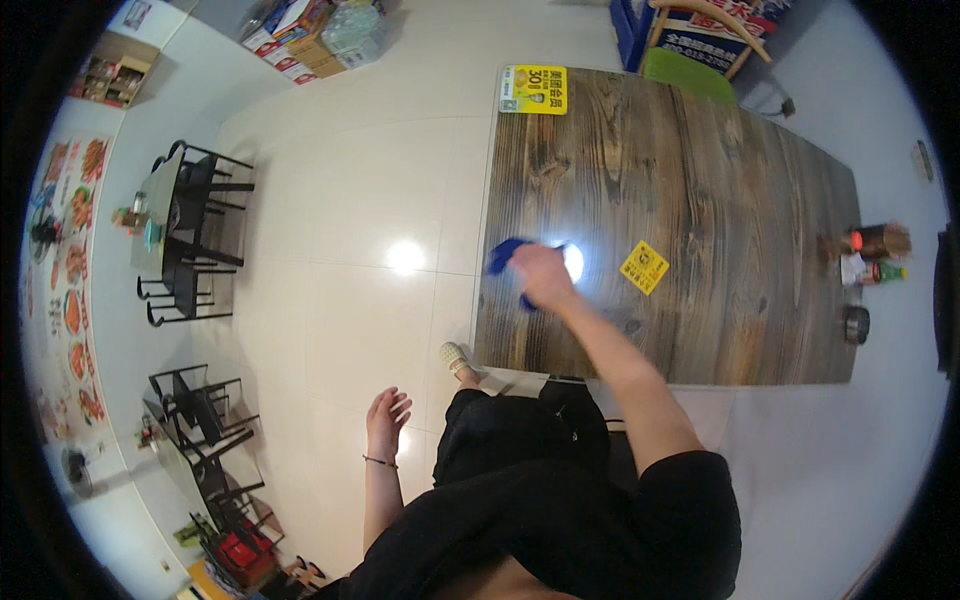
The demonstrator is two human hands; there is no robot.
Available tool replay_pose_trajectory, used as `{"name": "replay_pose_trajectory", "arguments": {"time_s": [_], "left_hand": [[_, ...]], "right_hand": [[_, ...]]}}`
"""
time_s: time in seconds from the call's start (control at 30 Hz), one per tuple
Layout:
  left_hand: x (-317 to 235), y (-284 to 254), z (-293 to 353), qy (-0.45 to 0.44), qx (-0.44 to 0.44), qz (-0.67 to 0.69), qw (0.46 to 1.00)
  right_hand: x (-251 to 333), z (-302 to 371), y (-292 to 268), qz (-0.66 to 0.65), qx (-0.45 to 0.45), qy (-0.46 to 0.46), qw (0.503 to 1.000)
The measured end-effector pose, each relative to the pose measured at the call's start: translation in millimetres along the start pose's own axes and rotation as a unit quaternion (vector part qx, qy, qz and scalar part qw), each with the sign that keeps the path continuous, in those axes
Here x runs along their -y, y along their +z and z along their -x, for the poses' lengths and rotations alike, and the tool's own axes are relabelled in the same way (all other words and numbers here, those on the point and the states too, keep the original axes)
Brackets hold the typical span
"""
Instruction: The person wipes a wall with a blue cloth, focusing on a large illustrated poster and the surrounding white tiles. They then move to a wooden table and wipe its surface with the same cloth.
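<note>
My right hand (543, 277) is closed on a dark blue cloth (507, 254), pressed against the top of a wood-grain table (700, 180) close to its left edge. Part of the cloth is hidden under the hand. A yellow square sticker (644, 267) lies on the tabletop to the right of that hand. Over the tiled floor, left of the table, hangs my left hand (388, 415) with its fingers loosely apart and nothing in them. A dark band circles that wrist.
A yellow-and-white sticker (534, 90) marks the table's far left corner. Condiment bottles (885, 272) and a dark round container (857, 325) stand along the wall side. Beyond the table is a green-seated chair (688, 75). Black chairs (205, 185) and stacked boxes (300, 35) stand left.
</note>
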State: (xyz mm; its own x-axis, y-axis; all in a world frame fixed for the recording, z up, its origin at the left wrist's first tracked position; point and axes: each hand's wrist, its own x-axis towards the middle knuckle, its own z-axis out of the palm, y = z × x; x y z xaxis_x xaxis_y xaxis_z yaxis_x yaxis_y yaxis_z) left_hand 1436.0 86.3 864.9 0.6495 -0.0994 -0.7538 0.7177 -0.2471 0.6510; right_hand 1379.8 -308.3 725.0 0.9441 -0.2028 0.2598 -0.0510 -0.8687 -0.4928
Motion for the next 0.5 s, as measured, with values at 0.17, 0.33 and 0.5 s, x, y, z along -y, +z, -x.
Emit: {"name": "replay_pose_trajectory", "arguments": {"time_s": [0.17, 0.33, 0.5], "left_hand": [[-47, -49, -51, 0.045, 0.052, -0.038, 0.997], [-87, -121, -103, 0.084, 0.052, -0.034, 0.995], [-110, -183, -132, 0.045, 0.01, -0.055, 0.997]], "right_hand": [[-46, 77, -95, 0.296, -0.079, 0.416, 0.856], [-2, 131, -37, 0.369, -0.152, 0.547, 0.736], [108, 87, 19, 0.334, -0.165, 0.528, 0.763]]}}
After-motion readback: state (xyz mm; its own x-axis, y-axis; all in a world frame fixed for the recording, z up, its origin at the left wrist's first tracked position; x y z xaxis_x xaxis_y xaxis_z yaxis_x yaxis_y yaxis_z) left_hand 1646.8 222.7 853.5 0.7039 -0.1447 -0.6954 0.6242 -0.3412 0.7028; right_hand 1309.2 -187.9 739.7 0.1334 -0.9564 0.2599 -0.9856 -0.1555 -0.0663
